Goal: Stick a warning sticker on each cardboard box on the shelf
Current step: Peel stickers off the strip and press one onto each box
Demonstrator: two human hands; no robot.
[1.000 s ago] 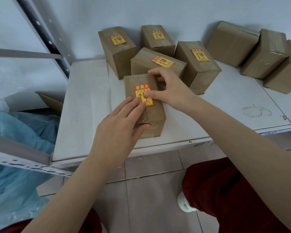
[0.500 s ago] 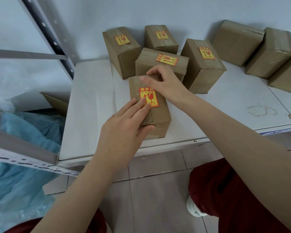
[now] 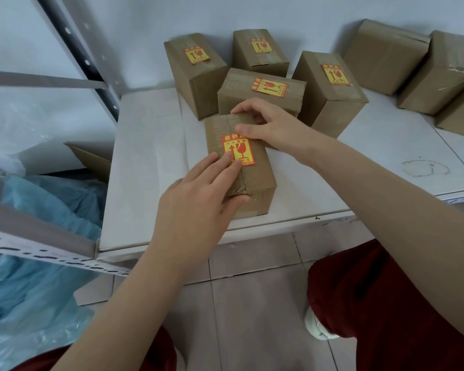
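Observation:
The nearest cardboard box (image 3: 256, 180) lies lengthwise on the white shelf (image 3: 145, 162). A yellow and red warning sticker (image 3: 239, 152) is on its top. My left hand (image 3: 198, 194) lies flat on the box, fingertips on the sticker's lower left part and thumb at the near corner. My right hand (image 3: 271, 127) grips the box's far end, thumb on the sticker's upper edge. Behind stand several stickered boxes, such as the middle one (image 3: 263, 95). Three plain boxes (image 3: 383, 54) without visible stickers sit at the back right.
A grey perforated shelf upright (image 3: 83, 57) rises at the left. Blue and clear plastic sheeting (image 3: 38, 263) fills the lower left beside an open carton flap (image 3: 91, 159). Below the shelf are floor tiles, my red trousers (image 3: 386, 303) and a white shoe (image 3: 316, 328).
My right hand left the sticker's right edge and moved to the box's far end. My left fingertips slid up onto the sticker. The box stayed where it was.

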